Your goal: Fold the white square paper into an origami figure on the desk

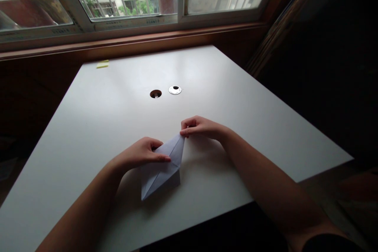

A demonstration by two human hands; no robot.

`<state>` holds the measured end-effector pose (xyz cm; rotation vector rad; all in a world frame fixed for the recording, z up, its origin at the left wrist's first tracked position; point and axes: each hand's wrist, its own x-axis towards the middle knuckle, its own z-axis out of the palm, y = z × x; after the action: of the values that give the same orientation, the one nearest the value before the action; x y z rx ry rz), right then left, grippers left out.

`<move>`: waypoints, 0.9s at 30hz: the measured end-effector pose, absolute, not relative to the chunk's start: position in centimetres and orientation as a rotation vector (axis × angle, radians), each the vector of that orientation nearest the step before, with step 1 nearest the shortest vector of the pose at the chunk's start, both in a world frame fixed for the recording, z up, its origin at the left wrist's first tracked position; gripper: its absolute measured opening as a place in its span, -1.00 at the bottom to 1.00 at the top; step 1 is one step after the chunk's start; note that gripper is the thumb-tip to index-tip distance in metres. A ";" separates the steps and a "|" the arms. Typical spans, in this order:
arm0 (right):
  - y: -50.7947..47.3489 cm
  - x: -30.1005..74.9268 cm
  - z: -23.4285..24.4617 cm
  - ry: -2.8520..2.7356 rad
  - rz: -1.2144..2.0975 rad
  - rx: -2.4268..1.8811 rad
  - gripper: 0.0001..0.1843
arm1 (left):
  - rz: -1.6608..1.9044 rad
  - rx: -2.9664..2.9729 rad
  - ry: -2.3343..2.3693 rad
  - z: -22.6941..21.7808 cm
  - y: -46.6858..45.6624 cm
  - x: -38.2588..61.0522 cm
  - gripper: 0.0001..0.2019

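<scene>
A folded sheet of white paper (165,167) is held at a slant just over the near part of the white table, with crease lines and a flap hanging on its lower right side. My left hand (144,151) grips its left side, thumb flat on top and the other fingers mostly hidden behind it. At the paper's upper right tip, my right hand (201,126) pinches the point between thumb and fingers. The underside of the paper is out of sight.
The white table (118,106) has a round cable hole (155,94) and, beside it, a round grommet cover (175,89). A yellow sticky note (102,64) lies near the far left corner. Beyond the far edge is a wooden sill (132,41) under a window.
</scene>
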<state>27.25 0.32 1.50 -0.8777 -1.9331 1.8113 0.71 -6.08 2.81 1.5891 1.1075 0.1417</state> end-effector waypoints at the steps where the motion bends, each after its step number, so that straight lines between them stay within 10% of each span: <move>1: 0.2 27.0 1.5 -1.912 1.801 -0.873 -0.66 | 0.145 1.580 1.110 2.8 -6.1 0.8 -0.62; 27: -1.0 24.0 0.5 -1.814 1.668 -0.955 -0.61 | 0.999 1.165 1.193 -0.3 -5.4 1.6 -0.66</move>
<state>24.03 -0.96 0.49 -0.9550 -1.8142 1.6676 1.61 -5.41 -0.26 1.1650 1.1927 0.9994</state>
